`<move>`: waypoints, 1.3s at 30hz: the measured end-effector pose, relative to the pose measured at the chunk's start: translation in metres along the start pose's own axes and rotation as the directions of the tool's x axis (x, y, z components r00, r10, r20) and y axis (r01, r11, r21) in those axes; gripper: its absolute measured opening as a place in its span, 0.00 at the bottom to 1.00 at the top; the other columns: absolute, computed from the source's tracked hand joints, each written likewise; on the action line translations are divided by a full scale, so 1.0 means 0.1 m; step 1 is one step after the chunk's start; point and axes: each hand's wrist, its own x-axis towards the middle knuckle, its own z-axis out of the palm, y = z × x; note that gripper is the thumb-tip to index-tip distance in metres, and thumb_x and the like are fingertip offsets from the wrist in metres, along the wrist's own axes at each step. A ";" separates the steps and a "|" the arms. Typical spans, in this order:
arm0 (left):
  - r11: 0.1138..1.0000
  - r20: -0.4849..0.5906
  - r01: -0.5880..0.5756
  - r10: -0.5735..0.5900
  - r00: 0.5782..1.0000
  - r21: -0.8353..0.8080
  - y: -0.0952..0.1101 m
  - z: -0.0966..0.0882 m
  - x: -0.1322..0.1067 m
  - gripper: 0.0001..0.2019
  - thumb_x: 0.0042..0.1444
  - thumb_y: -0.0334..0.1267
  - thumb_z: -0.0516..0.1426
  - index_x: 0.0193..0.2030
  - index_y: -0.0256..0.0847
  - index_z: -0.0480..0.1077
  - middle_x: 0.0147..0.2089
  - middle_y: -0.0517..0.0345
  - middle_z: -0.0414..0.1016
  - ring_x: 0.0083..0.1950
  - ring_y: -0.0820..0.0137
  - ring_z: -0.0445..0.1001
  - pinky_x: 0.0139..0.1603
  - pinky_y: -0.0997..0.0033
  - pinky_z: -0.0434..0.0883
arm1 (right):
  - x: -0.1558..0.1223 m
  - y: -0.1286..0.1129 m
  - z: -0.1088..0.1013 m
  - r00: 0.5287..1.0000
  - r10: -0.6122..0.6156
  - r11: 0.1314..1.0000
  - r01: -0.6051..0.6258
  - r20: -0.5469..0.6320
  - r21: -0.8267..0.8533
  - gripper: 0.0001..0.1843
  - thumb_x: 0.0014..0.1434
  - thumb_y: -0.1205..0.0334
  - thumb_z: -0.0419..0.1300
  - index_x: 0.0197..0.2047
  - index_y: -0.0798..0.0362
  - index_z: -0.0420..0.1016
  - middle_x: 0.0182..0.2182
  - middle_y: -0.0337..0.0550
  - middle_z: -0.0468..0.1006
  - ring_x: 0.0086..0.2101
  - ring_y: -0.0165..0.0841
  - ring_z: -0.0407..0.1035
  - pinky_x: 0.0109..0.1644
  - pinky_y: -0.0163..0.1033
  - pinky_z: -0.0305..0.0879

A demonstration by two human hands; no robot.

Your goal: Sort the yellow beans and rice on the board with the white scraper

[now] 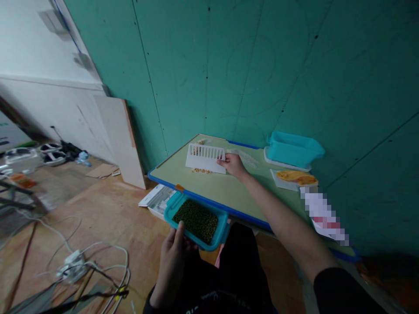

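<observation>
My left hand (pixel 173 248) grips the near edge of a teal plastic container (pixel 225 226), thumb on the rim. Small green beans (pixel 196 220), like mung beans, fill much of it. The container is just below and in front of the edge of the pale green table (pixel 242 192). My right hand (pixel 234 165) reaches across the tabletop, fingers closed on the right end of a white slotted plastic plate (pixel 203 163). Yellowish-brown beans or grains (pixel 202 171) lie at the plate's lower edge, and more show through its slots and behind it.
Pale grains or a clear sheet (pixel 247 158) lie right of the plate. A teal bin (pixel 294 148) sits on a white lid at the wall, near a yellow cloth-like item (pixel 296 177). Cables and a power strip (pixel 73 266) litter the floor; a board (pixel 121 139) leans at left.
</observation>
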 end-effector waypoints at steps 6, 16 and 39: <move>0.999 0.050 0.013 -0.012 0.999 -0.029 0.02 0.00 -0.04 0.20 0.50 0.55 0.67 0.30 0.42 0.66 0.19 0.69 0.64 0.19 0.75 0.64 0.21 0.76 0.63 | 0.00 0.01 0.04 1.000 -0.005 1.000 0.004 0.021 0.028 0.09 0.50 0.67 0.69 0.37 0.57 0.82 0.32 0.46 0.85 0.33 0.37 0.80 0.36 0.37 0.74; 1.000 0.013 0.028 -0.028 1.000 0.000 0.07 -0.01 -0.04 0.22 0.47 0.56 0.69 0.29 0.41 0.68 0.20 0.68 0.65 0.21 0.75 0.66 0.23 0.76 0.65 | -0.03 -0.02 0.08 0.999 -0.021 0.999 0.020 0.030 0.033 0.10 0.49 0.64 0.71 0.36 0.57 0.82 0.33 0.46 0.85 0.33 0.37 0.80 0.36 0.38 0.75; 1.000 0.024 -0.011 0.012 1.000 -0.016 0.06 -0.04 -0.01 0.22 0.47 0.56 0.68 0.27 0.40 0.67 0.20 0.67 0.65 0.20 0.76 0.65 0.21 0.76 0.64 | -0.10 -0.04 0.23 0.994 -0.063 0.998 0.060 0.086 0.037 0.08 0.52 0.69 0.69 0.38 0.56 0.82 0.37 0.47 0.86 0.38 0.40 0.81 0.46 0.46 0.77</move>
